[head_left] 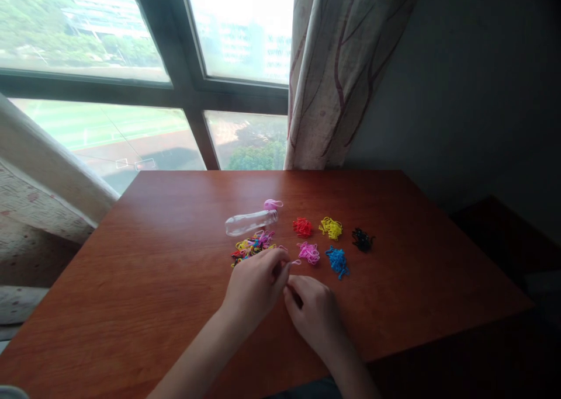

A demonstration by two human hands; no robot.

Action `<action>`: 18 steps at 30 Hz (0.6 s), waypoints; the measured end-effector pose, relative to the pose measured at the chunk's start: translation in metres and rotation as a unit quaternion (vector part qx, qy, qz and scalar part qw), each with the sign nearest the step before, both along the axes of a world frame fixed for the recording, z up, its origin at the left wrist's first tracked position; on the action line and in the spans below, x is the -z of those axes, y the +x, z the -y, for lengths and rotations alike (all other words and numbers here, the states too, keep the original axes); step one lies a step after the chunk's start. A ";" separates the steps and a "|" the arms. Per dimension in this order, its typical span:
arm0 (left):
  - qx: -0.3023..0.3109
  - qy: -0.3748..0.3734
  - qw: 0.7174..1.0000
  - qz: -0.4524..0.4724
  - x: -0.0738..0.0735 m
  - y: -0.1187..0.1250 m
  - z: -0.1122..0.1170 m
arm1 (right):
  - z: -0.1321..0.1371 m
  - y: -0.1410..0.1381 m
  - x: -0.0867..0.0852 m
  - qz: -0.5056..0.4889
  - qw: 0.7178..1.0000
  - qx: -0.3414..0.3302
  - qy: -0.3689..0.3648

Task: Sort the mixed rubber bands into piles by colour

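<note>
Clock bearings are taken from the meeting fingertips, with twelve o'clock toward the window (188, 92). The left hand (258, 279) is closed to a pinch, its thumb and forefinger gripping a small pink looped piece (296, 262), the loop of which projects toward three o'clock. The right hand (314, 305) sits at about four o'clock, fingers curled, a small gap between thumb and forefinger; whether it has hold of anything cannot be told (its fingertips are partly hidden beside the left hand).

A mixed-colour pile (252, 247) lies between ten and eleven o'clock, partly hidden by the left hand. The pink pile (309, 253) lies near, at one o'clock, with the yellow pile (331, 228) farther out on that bearing. The red pile (302, 228) lies between twelve and one. At two o'clock are the blue pile (337, 261) and, beyond it, the black pile (362, 240).

A clear bottle (248, 224) lies on its side at eleven o'clock; a pink looped item (272, 204) is just beyond its right end. All rest on a reddish-brown wooden table (131, 270). A patterned curtain (324, 66) hangs beyond, toward one o'clock
</note>
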State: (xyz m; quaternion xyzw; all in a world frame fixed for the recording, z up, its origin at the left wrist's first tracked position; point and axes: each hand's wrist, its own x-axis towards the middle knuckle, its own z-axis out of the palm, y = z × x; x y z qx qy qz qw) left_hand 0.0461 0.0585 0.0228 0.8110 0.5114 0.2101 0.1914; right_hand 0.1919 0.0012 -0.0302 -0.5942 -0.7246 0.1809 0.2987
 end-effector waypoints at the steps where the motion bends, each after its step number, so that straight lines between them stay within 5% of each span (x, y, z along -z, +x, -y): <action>1: 0.023 0.004 1.000 -0.019 -0.004 0.011 -0.010 | 0.000 0.000 0.000 0.008 1.000 0.004 0.001; 7: 0.044 0.010 0.998 -0.046 -0.009 0.052 -0.050 | -0.001 -0.001 0.000 0.015 1.000 0.004 0.011; 18: 0.060 -0.011 0.997 -0.044 0.006 0.039 -0.032 | 0.000 -0.001 0.001 0.028 0.999 0.007 0.038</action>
